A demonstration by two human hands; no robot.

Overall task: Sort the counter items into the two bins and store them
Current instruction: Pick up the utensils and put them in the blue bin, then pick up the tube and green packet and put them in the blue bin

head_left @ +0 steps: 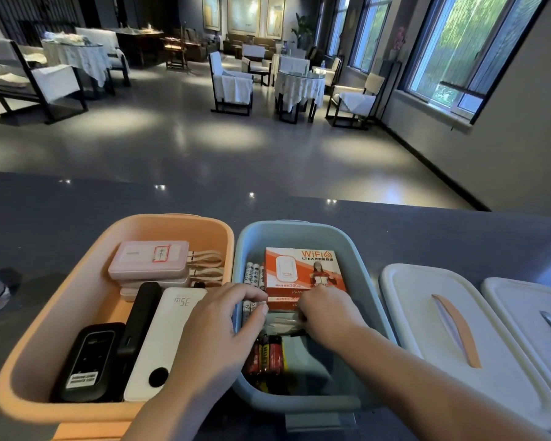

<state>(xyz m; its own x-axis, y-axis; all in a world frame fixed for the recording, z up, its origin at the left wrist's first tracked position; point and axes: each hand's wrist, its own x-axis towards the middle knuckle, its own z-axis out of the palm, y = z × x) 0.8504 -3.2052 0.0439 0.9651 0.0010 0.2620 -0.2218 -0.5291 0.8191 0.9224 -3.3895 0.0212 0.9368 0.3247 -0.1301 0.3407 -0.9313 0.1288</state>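
Blue bin (303, 405), R of orange bin (29, 377) on counter (109, 202): left hand (223, 316) and right hand (328, 313) w/ curled fingers pinch clear packet (282, 324) inside, betw. WiFi box (303, 268) and red batteries (268, 354).

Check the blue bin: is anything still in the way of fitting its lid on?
Yes. Both hands, left hand and right hand, are inside the blue bin over the batteries. Both lids lie on the counter to its right.
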